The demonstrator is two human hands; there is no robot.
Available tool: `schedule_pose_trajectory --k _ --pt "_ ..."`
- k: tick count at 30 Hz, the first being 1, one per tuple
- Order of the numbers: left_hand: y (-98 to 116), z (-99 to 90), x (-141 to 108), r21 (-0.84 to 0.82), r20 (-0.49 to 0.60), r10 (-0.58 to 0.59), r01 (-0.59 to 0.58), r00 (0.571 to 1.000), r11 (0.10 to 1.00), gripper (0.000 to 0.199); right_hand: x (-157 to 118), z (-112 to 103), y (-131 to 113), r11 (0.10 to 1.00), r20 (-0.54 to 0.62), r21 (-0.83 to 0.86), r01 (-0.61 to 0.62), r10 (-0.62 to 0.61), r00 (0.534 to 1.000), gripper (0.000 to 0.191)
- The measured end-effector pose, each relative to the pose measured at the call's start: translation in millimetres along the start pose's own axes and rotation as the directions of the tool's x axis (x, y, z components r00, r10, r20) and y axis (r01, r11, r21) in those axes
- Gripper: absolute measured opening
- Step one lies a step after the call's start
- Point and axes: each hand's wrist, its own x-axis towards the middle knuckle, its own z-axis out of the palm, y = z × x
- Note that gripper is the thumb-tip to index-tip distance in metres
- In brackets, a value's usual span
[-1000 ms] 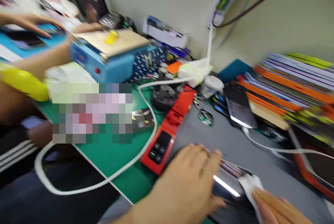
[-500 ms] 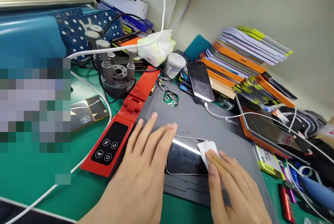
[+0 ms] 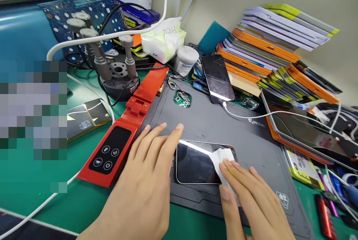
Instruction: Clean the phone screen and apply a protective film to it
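Observation:
A smartphone [image 3: 195, 163] with a dark glossy screen lies face up on a grey work mat [image 3: 201, 130]. My right hand [image 3: 251, 202] presses a folded white wipe [image 3: 223, 156] onto the right part of the screen, fingers over the wipe and thumb at its lower edge. The hand and wipe hide the phone's lower right corner. My left hand [image 3: 148, 169] is open, its fingers stretched out over the mat at the phone's left end. Its index fingertip is close to the upper left corner; whether it touches is unclear.
A red folding device with touch buttons [image 3: 112, 154] lies left of the mat. Behind stand a grey stand with posts [image 3: 117, 74], a white jar [image 3: 186, 61] and a cabled phone [image 3: 216, 79]. Stacked flat boxes [image 3: 265, 53] rise at right; a white cable [image 3: 251, 118] crosses the mat.
The view has shifted slightly. My left index finger has moved off the phone's upper left edge, showing more of that end. My right hand still has the wipe on the screen.

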Motion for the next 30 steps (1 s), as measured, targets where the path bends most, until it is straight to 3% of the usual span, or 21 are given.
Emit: schedule_pose_trajectory --k 10,17,20,23,30 --pt "-1.1 -0.3 -3.9 0.02 0.015 -0.02 0.02 1.0 1.0 0.081 14.0 3.4 10.6 0.999 -0.018 -0.019 -0.044 0.043 0.999 0.029" --pt "0.2 -0.9 -0.8 0.035 0.019 -0.015 0.014 1.0 0.999 0.073 11.6 5.5 -5.6 0.998 -0.013 0.055 0.036 -0.035 0.999 0.032" --pt "-0.2 -2.0 0.0 0.037 0.02 0.001 -0.002 1.0 0.999 0.071 3.1 1.5 -1.8 1.0 0.027 0.025 -0.018 0.018 0.999 0.032" --pt "-1.3 -1.3 -1.3 0.038 0.037 0.003 -0.004 0.999 0.999 0.07 0.1 -0.2 0.3 0.998 -0.01 -0.02 -0.057 0.057 0.998 0.031" --pt "-3.8 3.4 -2.8 0.023 0.013 0.023 -0.023 1.0 0.999 0.068 16.4 17.0 -35.9 0.999 -0.082 0.043 -0.021 0.025 0.996 0.03"
